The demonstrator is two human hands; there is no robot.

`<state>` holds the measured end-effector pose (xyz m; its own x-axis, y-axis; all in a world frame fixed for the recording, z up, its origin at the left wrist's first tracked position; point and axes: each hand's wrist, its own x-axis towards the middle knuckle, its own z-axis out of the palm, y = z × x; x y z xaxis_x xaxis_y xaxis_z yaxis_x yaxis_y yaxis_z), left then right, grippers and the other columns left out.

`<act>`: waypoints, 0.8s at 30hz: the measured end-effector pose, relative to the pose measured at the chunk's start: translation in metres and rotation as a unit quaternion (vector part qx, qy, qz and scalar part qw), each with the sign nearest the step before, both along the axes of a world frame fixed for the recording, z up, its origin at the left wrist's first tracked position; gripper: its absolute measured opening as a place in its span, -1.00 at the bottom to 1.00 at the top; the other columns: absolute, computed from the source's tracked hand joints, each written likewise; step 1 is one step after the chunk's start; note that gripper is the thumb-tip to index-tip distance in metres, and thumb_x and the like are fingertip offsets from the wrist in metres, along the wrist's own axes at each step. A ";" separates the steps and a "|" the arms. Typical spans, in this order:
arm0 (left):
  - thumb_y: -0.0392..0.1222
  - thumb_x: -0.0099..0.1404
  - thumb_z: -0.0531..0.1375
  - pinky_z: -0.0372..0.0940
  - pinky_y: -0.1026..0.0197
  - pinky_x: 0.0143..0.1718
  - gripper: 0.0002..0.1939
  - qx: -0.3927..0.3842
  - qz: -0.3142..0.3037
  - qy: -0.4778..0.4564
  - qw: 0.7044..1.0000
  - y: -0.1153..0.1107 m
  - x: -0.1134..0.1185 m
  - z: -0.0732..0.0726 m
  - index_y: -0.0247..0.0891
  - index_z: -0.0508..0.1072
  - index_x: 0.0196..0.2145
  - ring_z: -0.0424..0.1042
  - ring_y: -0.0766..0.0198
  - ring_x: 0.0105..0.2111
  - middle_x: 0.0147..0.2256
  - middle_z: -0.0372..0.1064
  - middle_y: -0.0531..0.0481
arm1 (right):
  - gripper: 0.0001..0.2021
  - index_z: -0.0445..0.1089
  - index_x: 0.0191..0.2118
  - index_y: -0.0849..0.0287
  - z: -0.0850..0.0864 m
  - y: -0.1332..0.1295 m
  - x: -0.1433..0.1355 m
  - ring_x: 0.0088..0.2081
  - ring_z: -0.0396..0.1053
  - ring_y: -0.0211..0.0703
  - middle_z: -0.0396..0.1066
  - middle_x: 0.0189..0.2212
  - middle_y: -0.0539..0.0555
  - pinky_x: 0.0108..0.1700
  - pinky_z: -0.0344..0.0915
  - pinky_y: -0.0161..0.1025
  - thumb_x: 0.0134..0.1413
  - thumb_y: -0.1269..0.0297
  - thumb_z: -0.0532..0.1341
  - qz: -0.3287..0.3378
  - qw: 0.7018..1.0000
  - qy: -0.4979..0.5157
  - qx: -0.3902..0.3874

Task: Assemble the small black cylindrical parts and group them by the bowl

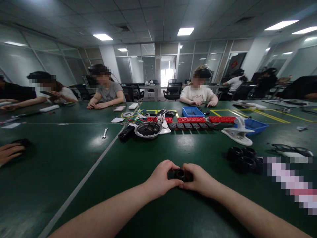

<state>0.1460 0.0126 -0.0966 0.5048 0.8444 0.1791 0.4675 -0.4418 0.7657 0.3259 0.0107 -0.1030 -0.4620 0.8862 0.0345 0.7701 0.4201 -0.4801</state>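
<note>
Near the front middle of the green table (138, 158), a small black ring-shaped part (180, 174) sits between my two hands. My left hand (163, 177) curls round its left side with thumb and fingers. From the right, my right hand (198, 178) closes on the same part, and the fingertips of both hands nearly meet. The underside of the part is hidden by my fingers. To the right of my hands stands a group of several black round parts (247, 163).
Further back lie a metal bowl (148, 136) with cables, a black device (126, 132), red power strips (190, 120), a white clamp stand (239, 134), blue trays (193, 111) and a wrench (105, 133). Another person's hand (11, 153) rests at the left edge. People sit across the table.
</note>
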 end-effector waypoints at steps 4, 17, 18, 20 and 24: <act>-0.21 -0.05 0.29 0.15 0.23 -0.28 -0.72 0.001 0.057 0.008 0.998 -0.004 0.003 -0.005 -0.26 0.34 -0.36 0.25 0.22 -0.28 -0.33 0.24 0.03 | -0.72 0.23 -0.47 0.20 -0.001 -0.008 -0.011 -0.46 0.20 -0.19 0.28 -0.54 0.00 -0.42 0.04 -0.29 -0.22 0.10 0.25 -0.035 0.990 -0.086 0.109; -0.27 0.03 0.24 0.15 0.23 -0.22 -0.75 0.017 -0.026 0.004 1.000 0.001 0.000 0.000 -0.21 0.37 -0.27 0.26 0.23 -0.25 -0.30 0.28 0.04 | -0.73 0.31 -0.42 0.21 0.002 0.003 0.005 -0.43 0.23 -0.22 0.29 -0.48 -0.01 -0.44 0.08 -0.36 -0.25 0.17 0.31 0.040 0.999 -0.009 0.010; -0.26 0.01 0.26 0.16 0.22 -0.23 -0.75 0.022 -0.004 0.007 1.000 0.000 0.001 -0.002 -0.23 0.37 -0.30 0.26 0.22 -0.26 -0.32 0.28 0.04 | -0.72 0.31 -0.43 0.21 0.001 0.001 0.002 -0.44 0.22 -0.21 0.29 -0.50 -0.01 -0.45 0.07 -0.35 -0.25 0.13 0.30 0.014 0.999 -0.030 0.029; -0.25 -0.02 0.27 0.16 0.21 -0.25 -0.76 0.032 0.037 0.010 0.999 -0.001 0.002 -0.005 -0.25 0.36 -0.34 0.26 0.21 -0.27 -0.33 0.27 0.03 | -0.71 0.30 -0.42 0.21 0.001 -0.005 -0.007 -0.43 0.23 -0.16 0.31 -0.50 0.03 -0.42 0.07 -0.30 -0.20 0.08 0.26 -0.028 0.994 -0.074 0.077; -0.25 -0.01 0.26 0.17 0.21 -0.24 -0.74 0.033 0.041 0.003 0.999 0.000 0.002 -0.006 -0.24 0.35 -0.31 0.26 0.21 -0.27 -0.33 0.27 0.03 | -0.65 0.29 -0.30 0.20 0.003 -0.012 -0.014 -0.31 0.24 -0.06 0.33 -0.38 0.09 -0.28 0.10 -0.19 -0.16 0.03 0.22 -0.038 0.988 -0.085 0.123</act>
